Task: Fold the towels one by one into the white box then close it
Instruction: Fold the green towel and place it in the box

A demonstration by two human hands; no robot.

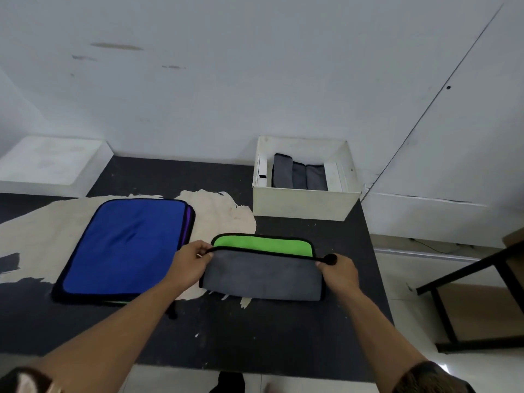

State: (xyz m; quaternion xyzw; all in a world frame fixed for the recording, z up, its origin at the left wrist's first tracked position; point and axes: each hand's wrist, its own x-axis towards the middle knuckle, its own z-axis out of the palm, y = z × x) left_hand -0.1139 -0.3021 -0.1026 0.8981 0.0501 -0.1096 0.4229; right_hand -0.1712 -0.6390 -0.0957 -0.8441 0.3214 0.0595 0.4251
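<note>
Left hand [190, 260] and right hand [338, 270] each pinch a black-piped corner of soft grey-green towel [262, 275], half folded on dark peeling tabletop [255, 333]; flat blue towel stack [127, 245] left, open white box [306, 204] behind holds probably three grey rolls [299, 175]

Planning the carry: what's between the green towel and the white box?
Nothing: the head view shows only bare dark tabletop between the green towel and the white box.
</note>
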